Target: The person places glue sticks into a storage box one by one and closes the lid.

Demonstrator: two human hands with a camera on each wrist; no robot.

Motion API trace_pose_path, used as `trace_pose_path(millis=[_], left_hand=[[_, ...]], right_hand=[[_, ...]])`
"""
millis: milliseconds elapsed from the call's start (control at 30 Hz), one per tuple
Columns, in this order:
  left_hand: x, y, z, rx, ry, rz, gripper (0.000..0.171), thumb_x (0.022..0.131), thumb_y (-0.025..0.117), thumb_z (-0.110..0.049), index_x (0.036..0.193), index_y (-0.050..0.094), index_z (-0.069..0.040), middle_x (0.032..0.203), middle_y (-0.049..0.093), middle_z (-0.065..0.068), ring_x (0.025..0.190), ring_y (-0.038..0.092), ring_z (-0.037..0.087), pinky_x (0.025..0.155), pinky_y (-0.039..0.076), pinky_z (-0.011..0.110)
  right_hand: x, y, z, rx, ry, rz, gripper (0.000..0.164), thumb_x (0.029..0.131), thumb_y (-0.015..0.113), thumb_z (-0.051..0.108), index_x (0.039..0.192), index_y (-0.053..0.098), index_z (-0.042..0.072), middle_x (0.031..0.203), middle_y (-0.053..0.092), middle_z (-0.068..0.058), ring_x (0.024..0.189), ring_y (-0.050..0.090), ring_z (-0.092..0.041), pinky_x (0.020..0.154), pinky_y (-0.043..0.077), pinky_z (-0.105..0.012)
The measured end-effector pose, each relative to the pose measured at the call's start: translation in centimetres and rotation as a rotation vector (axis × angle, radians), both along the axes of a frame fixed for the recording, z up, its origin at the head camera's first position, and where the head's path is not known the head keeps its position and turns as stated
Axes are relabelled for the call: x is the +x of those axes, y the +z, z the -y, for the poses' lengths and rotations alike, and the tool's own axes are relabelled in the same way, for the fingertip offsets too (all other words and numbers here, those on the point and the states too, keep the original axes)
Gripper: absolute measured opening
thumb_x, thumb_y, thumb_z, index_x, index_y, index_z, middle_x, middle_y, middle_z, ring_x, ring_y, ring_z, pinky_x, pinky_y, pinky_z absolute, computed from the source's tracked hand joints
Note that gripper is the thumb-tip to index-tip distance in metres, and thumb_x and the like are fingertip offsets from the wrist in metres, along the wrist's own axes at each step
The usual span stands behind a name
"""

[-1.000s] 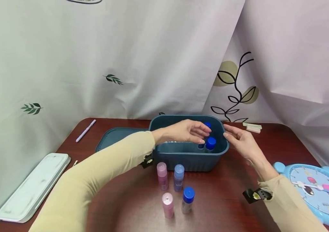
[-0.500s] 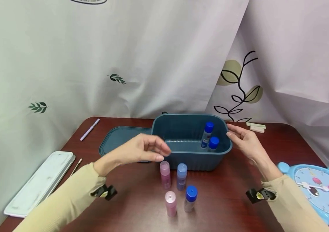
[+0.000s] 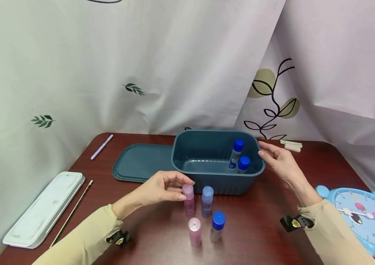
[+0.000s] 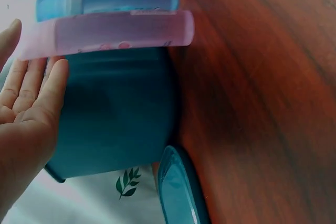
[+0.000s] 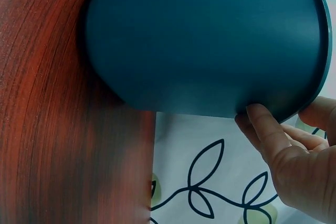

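My left hand (image 3: 165,187) is at the cap of a pink glue stick (image 3: 189,207), thumb and fingers spread on either side of it. In the left wrist view the pink glue stick (image 4: 123,31) stands between the thumb and the other fingers, with a gap showing at the thumb. A light-blue glue stick (image 3: 207,208) stands beside it; a paler pink one (image 3: 195,236) and a blue-capped one (image 3: 215,234) are nearer me. My right hand (image 3: 281,162) touches the right end of the dark teal bin (image 3: 217,183), fingertips against its outer wall (image 5: 210,45). Two blue-capped glue sticks (image 3: 235,156) are inside.
The bin's lid (image 3: 144,162) lies flat left of it. Further left are a purple pen (image 3: 102,147), a pencil (image 3: 71,213) and a white case (image 3: 45,209). Erasers (image 3: 292,147) lie at the back right, a toy clock (image 3: 367,215) at the right edge.
My left hand has left the inside of the bin and come toward me and to the left, down to the pink glue stick. My right hand stays at the bin's end.
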State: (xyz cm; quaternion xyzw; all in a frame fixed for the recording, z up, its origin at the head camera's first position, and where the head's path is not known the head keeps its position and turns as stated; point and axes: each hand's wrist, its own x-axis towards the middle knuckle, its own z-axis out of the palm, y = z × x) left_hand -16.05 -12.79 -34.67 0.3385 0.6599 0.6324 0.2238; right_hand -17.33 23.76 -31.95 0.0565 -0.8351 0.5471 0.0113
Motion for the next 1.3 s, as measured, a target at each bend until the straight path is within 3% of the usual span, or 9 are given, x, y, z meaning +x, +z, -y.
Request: trace_pose_path(millis=[200,333,533,633,767,867,1033,1167,1300], left_hand=[[0.3,-0.2,-0.4,0.004,0.007,-0.018,0.037,0.082,0.071,-0.002,0.115,0.057,0.009,0.112,0.057,0.035,0.097,0.065,0.013,0.085,0.054,0.03],[0.2,1.1,-0.1,-0.028,0.008,-0.069,0.034,0.082,0.071,-0.002,0.112,0.06,0.008,0.107,0.063,0.028,0.093,0.066,0.013,0.081,0.055,0.031],[-1.0,7.1,0.8,-0.081,0.101,-0.225,0.03,0.084,0.07,-0.008,0.113,0.062,-0.001,0.108,0.067,0.011,0.09,0.063,0.02,0.076,0.055,0.031],[-2.0,10.2,0.6,-0.04,0.182,-0.219,0.031,0.086,0.068,-0.008,0.116,0.061,-0.005,0.11,0.066,0.008,0.088,0.061,0.021,0.077,0.055,0.033],[-4.0,12.0,-1.0,0.013,0.28,-0.212,0.037,0.087,0.066,-0.006,0.123,0.058,-0.005,0.113,0.064,0.009,0.092,0.061,0.018,0.081,0.055,0.033],[-6.0,11.3,-3.3,-0.014,0.303,-0.243,0.04,0.088,0.066,-0.006,0.126,0.057,-0.003,0.111,0.064,0.01,0.094,0.061,0.018,0.084,0.054,0.032],[-8.6,8.1,-7.2,-0.12,0.28,-0.241,0.038,0.087,0.067,-0.009,0.124,0.06,-0.004,0.108,0.065,0.011,0.092,0.061,0.018,0.084,0.053,0.031],[-10.0,5.9,-9.1,-0.208,0.264,-0.214,0.036,0.087,0.067,-0.01,0.121,0.061,-0.004,0.109,0.065,0.012,0.094,0.062,0.019,0.086,0.053,0.03],[-10.7,4.8,-10.3,-0.28,0.262,-0.203,0.032,0.086,0.068,-0.009,0.117,0.062,-0.005,0.108,0.065,0.01,0.095,0.062,0.018,0.087,0.052,0.028]], right_hand=[[0.0,0.0,0.0,-0.002,0.002,0.002,0.057,0.098,0.049,0.027,0.143,0.031,-0.004,0.135,0.045,-0.03,0.091,0.056,0.014,0.078,0.052,-0.018],[-0.1,-0.1,0.0,-0.02,0.014,-0.004,0.056,0.099,0.049,0.025,0.143,0.032,-0.005,0.136,0.044,-0.03,0.092,0.058,0.011,0.078,0.053,-0.019],[-0.3,-0.1,0.0,-0.042,0.022,-0.006,0.055,0.099,0.048,0.022,0.143,0.031,-0.006,0.136,0.043,-0.031,0.092,0.059,0.01,0.077,0.053,-0.018],[-0.2,-0.1,0.0,-0.044,0.02,-0.005,0.056,0.099,0.048,0.022,0.143,0.03,-0.006,0.136,0.043,-0.031,0.091,0.058,0.011,0.077,0.053,-0.018],[-0.2,-0.2,-0.1,-0.053,0.024,-0.004,0.056,0.099,0.048,0.023,0.143,0.03,-0.006,0.137,0.042,-0.032,0.091,0.059,0.01,0.076,0.053,-0.017],[-0.1,-0.3,-0.1,-0.05,0.021,-0.004,0.056,0.099,0.048,0.023,0.143,0.03,-0.006,0.137,0.042,-0.032,0.091,0.058,0.011,0.076,0.053,-0.017],[-0.2,-0.4,0.0,-0.041,0.017,-0.005,0.055,0.099,0.049,0.023,0.143,0.031,-0.006,0.136,0.043,-0.031,0.091,0.058,0.012,0.076,0.053,-0.016],[-0.2,-0.4,0.1,-0.035,0.011,-0.009,0.055,0.099,0.049,0.023,0.142,0.032,-0.006,0.135,0.044,-0.031,0.091,0.057,0.012,0.077,0.053,-0.016],[-0.2,-0.3,0.0,-0.021,0.005,-0.012,0.055,0.099,0.05,0.023,0.142,0.033,-0.005,0.135,0.045,-0.03,0.091,0.056,0.012,0.077,0.052,-0.016]])
